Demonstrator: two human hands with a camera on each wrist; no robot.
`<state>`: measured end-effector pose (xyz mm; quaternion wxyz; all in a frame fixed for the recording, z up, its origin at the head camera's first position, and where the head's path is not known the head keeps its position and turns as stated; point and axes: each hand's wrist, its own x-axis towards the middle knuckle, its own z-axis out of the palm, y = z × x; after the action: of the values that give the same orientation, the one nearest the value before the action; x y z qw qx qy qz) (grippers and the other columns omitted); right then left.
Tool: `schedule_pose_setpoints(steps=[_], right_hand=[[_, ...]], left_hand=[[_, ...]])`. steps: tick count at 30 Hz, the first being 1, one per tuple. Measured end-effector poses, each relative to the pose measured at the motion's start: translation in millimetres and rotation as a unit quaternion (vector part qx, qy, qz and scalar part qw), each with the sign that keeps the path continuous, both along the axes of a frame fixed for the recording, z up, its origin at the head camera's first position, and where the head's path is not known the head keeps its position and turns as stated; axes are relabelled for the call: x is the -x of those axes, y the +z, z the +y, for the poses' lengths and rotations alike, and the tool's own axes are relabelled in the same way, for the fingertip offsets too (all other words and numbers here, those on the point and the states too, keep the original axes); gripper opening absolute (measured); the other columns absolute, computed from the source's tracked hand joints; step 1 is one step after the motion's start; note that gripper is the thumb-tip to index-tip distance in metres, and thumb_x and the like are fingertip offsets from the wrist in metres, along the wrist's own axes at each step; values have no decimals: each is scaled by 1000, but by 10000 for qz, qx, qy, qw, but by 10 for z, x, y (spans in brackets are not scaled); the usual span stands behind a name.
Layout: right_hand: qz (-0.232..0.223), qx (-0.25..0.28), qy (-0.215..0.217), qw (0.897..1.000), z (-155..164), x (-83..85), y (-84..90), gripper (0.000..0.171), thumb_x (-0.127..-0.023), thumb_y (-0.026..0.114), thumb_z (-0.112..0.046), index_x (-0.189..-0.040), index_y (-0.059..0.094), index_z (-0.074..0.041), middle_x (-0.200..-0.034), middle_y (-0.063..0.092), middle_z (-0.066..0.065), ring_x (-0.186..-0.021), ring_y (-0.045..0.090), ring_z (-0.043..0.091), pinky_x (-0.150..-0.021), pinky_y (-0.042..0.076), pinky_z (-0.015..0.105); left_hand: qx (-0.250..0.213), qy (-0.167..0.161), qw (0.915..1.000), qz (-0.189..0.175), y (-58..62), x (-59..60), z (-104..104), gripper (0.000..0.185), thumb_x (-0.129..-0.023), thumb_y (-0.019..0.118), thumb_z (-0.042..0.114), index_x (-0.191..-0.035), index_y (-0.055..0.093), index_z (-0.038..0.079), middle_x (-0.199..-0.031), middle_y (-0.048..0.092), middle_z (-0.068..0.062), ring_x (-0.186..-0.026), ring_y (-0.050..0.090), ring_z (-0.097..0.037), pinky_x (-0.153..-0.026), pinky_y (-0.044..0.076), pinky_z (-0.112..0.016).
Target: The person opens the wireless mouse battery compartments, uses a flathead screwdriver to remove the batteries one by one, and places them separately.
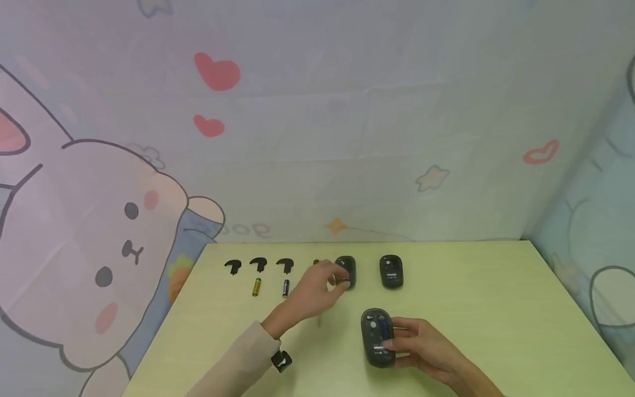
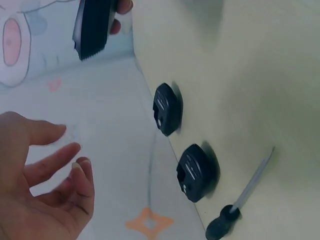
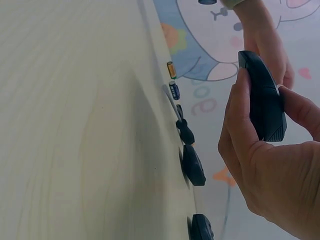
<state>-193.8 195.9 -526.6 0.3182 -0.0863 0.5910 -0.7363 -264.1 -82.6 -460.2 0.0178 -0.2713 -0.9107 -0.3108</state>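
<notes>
My right hand [image 1: 421, 347] grips a black computer mouse [image 1: 369, 344] at its side, underside up. A dark blue battery [image 1: 384, 327] shows in its uncovered battery slot. In the right wrist view the same mouse [image 3: 265, 105] stands on edge between thumb and fingers. Above the table, my left hand [image 1: 317, 289] has loosely bent fingers; the left wrist view shows thumb and fingers [image 2: 55, 175] apart with nothing between them. It partly covers a second mouse [image 1: 349, 267] in the head view. Below it lies a screwdriver [image 2: 240, 200], mostly hidden in the head view.
Another mouse [image 1: 392, 271] lies upside down at the back of the table [image 1: 471, 309]. Several black hooked pieces [image 1: 258, 264] line the back left. In front of them lie a yellow battery [image 1: 256, 287] and a dark blue battery [image 1: 285, 288]. A printed cloth [image 1: 317, 127] hangs behind.
</notes>
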Motion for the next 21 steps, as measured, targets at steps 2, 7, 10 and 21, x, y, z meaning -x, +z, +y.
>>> schedule_pose_setpoints(steps=[2,7,10,21], right_hand=[[-4,3,-4,10000,1,-5,8,79,-99,70,-11,-158,25,17,-132,73,14,-112,76,26,-94,66,42],[2,14,21,10000,10,-21,27,79,-100,70,-12,-158,25,16,-132,73,12,-113,76,26,-97,65,44],[21,23,27,10000,17,-25,37,78,-100,69,-12,-158,25,16,-132,72,13,-114,76,27,-98,65,44],[57,41,15,10000,3,-17,60,75,-101,69,-12,-158,28,15,-134,72,16,-115,76,26,-97,65,46]], left_hand=[[68,-273,9996,48,26,-63,37,26,-106,64,28,-124,75,12,-120,71,-6,-104,68,-21,-85,58,-28],[440,-839,9949,335,66,-226,99,34,-109,58,37,-133,71,16,-136,68,-1,-127,64,-18,-108,57,-37],[766,-1122,9895,504,70,-298,128,41,-110,55,41,-142,66,19,-145,65,1,-138,60,-18,-116,53,-39],[1689,-1759,9627,1172,-10,-369,170,51,-112,46,47,-154,55,20,-159,55,-1,-147,54,-18,-117,53,-37]])
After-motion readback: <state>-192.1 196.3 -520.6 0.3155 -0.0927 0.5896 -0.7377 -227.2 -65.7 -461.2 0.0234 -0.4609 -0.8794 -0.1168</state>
